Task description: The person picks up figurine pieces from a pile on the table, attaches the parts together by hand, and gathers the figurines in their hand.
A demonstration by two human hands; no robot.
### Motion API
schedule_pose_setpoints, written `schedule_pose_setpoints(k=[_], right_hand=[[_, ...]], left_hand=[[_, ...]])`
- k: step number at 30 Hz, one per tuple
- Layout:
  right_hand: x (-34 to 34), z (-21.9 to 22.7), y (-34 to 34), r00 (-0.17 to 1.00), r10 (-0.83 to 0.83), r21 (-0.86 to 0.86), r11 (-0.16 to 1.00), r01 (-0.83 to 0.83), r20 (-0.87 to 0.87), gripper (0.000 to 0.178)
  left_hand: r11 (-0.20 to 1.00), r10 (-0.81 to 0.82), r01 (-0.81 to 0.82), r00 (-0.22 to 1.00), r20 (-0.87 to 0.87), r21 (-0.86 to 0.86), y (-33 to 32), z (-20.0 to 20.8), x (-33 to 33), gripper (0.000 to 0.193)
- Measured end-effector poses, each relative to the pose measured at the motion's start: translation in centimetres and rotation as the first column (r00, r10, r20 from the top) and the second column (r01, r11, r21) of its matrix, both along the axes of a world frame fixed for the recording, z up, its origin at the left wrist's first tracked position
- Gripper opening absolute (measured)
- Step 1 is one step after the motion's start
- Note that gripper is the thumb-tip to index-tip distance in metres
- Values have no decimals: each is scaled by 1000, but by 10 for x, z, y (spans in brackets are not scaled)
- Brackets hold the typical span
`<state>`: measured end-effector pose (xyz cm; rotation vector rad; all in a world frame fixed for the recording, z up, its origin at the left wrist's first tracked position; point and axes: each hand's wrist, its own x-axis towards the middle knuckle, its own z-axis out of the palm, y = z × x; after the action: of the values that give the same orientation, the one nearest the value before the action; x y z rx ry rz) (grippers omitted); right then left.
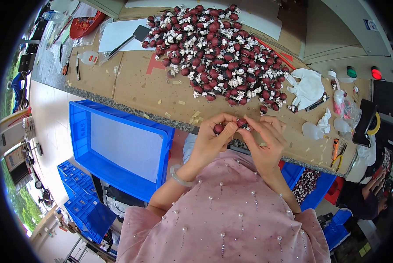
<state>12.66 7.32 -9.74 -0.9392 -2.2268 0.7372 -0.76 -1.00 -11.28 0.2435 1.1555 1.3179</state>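
Note:
Close in front of me, at the table's front edge, my two hands meet. My left hand (210,139) is closed with a small dark red ball-shaped piece (218,128) in its curled fingers. Between my fingertips sits a second dark red and black piece (242,123), pinched by my right hand (267,139) and touched by the left thumb. A large heap of similar red, black and white pieces (214,52) spreads just beyond my hands. One loose piece (263,110) lies at the heap's near edge. What kind of item they are is too small to tell.
On the right lie a white glove (308,87), an orange-handled cutter (335,149), pliers (340,161) and a tape dispenser (366,125). A blue crate (119,168) stands below the table edge at left. A red bowl (86,25) and white bottle (89,57) are at far left.

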Motion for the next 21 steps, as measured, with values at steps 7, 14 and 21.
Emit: schedule_pose_setpoints(k=[7,14,21], right_hand=[[-3,-2,-3,1000,13,17,1000,-13,-11,42],[-5,0,0,1000,4,37,999,-3,-24,35],[10,41,4,913,-197,-589,806,-57,-358,24]], left_hand=[[1000,4,-5,996,85,4,-1,-2,-3,26],[1000,-1,2,979,206,-6,-4,0,-5,25],[998,12,-25,981,193,62,-7,-4,-3,29]])
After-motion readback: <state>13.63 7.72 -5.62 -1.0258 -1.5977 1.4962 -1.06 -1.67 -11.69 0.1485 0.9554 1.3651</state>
